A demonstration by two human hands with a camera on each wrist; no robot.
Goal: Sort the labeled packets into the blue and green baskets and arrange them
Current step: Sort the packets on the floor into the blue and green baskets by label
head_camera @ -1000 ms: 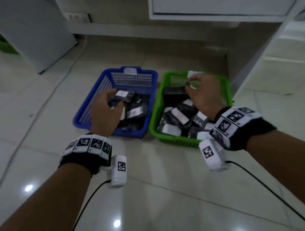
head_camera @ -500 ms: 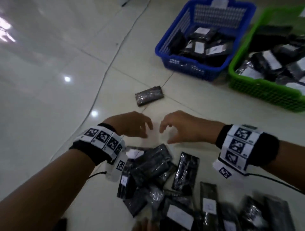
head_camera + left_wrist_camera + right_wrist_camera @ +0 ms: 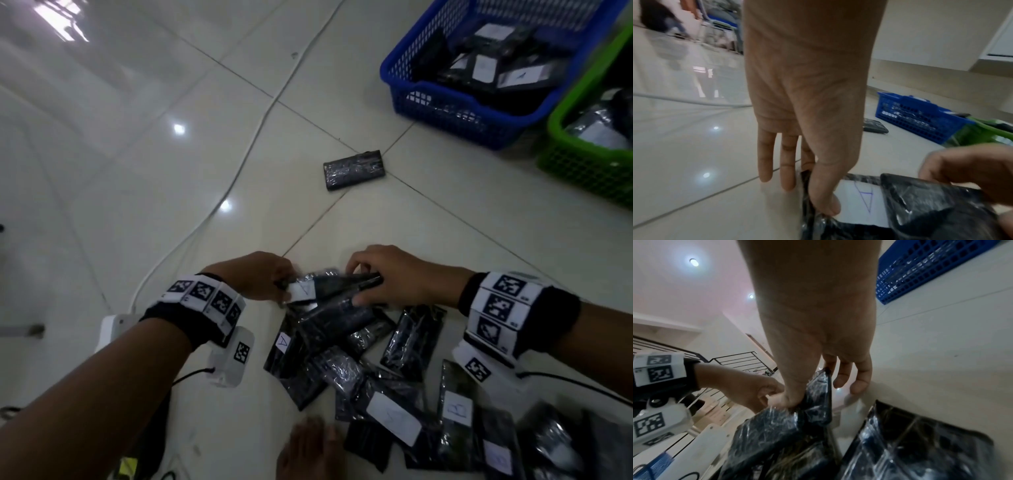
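A pile of black shiny packets [image 3: 376, 373] with white labels lies on the floor tiles in front of me. My left hand [image 3: 282, 291] pinches the end of a packet labelled A [image 3: 302, 291] [image 3: 859, 199] between thumb and forefinger. My right hand [image 3: 356, 287] grips another black packet [image 3: 346, 283] [image 3: 818, 395] just beside it, thumb on top. The blue basket [image 3: 445, 109] and the green basket [image 3: 582, 164] stand at the far right, both holding packets.
One lone black packet [image 3: 354, 169] lies on the floor between the pile and the blue basket. A white cable [image 3: 239, 164] runs across the tiles at the left. A bare foot [image 3: 308, 452] shows at the bottom edge.
My view swung from the baskets down to the pile. Both hands, empty half a second ago, have come down onto the pile's top and each has taken hold of a packet.
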